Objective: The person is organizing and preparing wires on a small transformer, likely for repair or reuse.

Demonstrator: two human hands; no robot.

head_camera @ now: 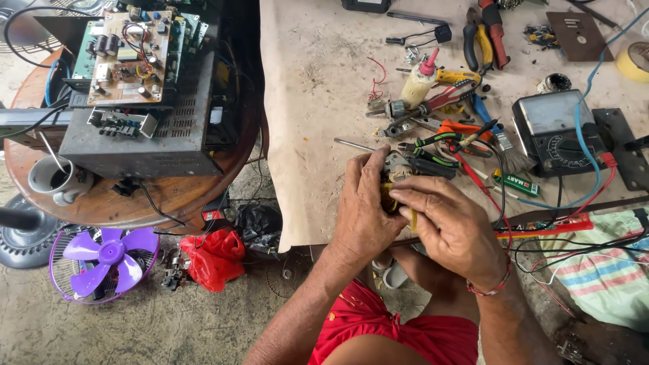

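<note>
Both hands are gripping a small yellow-and-metal part (391,192) just above the bench (311,101) edge, the left hand (362,213) cupping it steady while the right hand (449,223) is pinching it with fingertips, tools lying near.

Both hands (405,216) around small yellow part (387,197)

Both hands — left hand (365,213), right hand (449,226) — cover most of a small yellow part (387,197); what it is can't be told — roll of tape (635,61) cut by the edge.
</note>
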